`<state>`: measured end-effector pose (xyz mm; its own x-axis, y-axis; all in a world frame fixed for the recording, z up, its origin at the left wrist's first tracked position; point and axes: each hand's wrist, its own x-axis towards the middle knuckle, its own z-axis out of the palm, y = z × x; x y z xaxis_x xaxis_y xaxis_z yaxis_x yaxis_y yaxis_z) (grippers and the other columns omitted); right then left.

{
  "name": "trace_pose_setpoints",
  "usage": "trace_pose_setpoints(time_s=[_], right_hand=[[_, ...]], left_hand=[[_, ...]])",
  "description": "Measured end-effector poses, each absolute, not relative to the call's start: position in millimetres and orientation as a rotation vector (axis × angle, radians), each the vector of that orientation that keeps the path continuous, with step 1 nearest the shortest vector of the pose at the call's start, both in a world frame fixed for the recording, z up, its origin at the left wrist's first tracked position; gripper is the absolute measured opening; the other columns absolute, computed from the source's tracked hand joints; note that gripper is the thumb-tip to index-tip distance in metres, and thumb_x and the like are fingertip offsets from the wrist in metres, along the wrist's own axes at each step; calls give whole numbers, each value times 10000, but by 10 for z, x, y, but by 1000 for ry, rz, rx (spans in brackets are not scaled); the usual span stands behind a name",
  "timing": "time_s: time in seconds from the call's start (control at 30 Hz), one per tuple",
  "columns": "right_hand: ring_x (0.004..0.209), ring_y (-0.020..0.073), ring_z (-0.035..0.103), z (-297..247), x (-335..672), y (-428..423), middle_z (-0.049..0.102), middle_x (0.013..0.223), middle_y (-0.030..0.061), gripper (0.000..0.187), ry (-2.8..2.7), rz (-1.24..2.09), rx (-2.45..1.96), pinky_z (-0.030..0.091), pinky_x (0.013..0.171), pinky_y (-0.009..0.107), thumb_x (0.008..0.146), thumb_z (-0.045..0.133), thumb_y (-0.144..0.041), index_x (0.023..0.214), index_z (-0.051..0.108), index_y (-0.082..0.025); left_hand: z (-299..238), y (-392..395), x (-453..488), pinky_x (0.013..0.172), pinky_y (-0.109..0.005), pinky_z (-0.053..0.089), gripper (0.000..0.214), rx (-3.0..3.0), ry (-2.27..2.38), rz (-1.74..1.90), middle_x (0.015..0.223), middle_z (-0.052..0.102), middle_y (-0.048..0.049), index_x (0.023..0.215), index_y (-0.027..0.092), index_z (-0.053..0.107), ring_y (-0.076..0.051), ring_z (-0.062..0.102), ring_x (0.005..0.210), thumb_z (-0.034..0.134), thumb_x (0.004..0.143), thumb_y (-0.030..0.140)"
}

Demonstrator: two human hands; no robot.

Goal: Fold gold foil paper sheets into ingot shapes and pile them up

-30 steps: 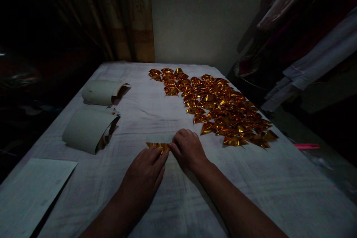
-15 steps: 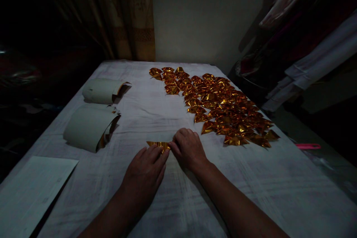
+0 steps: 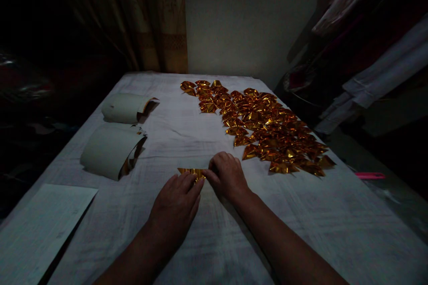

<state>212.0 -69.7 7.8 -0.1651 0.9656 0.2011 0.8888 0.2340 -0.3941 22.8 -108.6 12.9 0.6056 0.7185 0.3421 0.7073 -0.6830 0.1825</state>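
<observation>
Status of work: one narrow, shiny gold foil strip (image 3: 192,171) is in process at the near middle of the bench (image 3: 177,120), which is covered with a pale plaid cloth. Its left tip points outward, and the creases across its middle suggest partial shaping; the hands hide the remainder.

State of hands: the left hand (image 3: 175,198) lies palm down, fingers slightly bent and close together, fingertips resting on the strip; whether the thumb grips underneath cannot be told. The right hand (image 3: 229,176) is curled inward, thumb and forefinger closed on the strip's right end.

Completed portion: a broad pile of crumpled-looking, pointed gold foil pieces (image 3: 267,131) covers the right and far side of the bench. These appear finished, although overlap prevents an exact count. The pile stands apart from the strip.

Remaining portion: two curled, pale-backed stacks of sheets, a far stack (image 3: 122,107) and a near stack (image 3: 107,151), lie on the left side. Gold shows at their open ends, so they are probably unworked stock. A flat, pale rectangular sheet (image 3: 43,225) lies nearest the left edge; its underside is not visible. The quantity left cannot be determined.
</observation>
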Motion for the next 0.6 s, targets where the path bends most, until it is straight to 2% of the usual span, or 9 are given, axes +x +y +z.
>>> trace_pose_setpoints(time_s=[0.13, 0.4, 0.6], right_hand=[[903, 208, 550, 56, 2125, -694, 620, 907, 27, 94, -2092, 268, -1704, 325, 780, 329, 918, 673, -263, 856, 615, -221], [896, 223, 549, 47, 2092, -707, 633, 917, 46, 73, -2092, 177, -1755, 329, 773, 338, 934, 625, -212, 863, 612, -224], [920, 236, 561, 86, 2084, -726, 637, 922, 51, 156, -2124, 200, -1723, 337, 779, 342, 887, 707, -344, 869, 618, -217]], left_hand=[[145, -1090, 222, 927, -491, 569, 318, 2767, 1236, 642, 1181, 675, -107, 1238, 187, 636, -268, 640, 1085, 494, 957, 144], [168, -1097, 196, 1005, -531, 529, 320, 2725, 1224, 555, 1232, 653, -114, 1254, 203, 629, -280, 616, 1149, 502, 963, 166], [204, -1077, 216, 970, -503, 541, 315, 2721, 1198, 587, 1202, 656, -110, 1229, 183, 629, -270, 624, 1095, 520, 939, 130]])
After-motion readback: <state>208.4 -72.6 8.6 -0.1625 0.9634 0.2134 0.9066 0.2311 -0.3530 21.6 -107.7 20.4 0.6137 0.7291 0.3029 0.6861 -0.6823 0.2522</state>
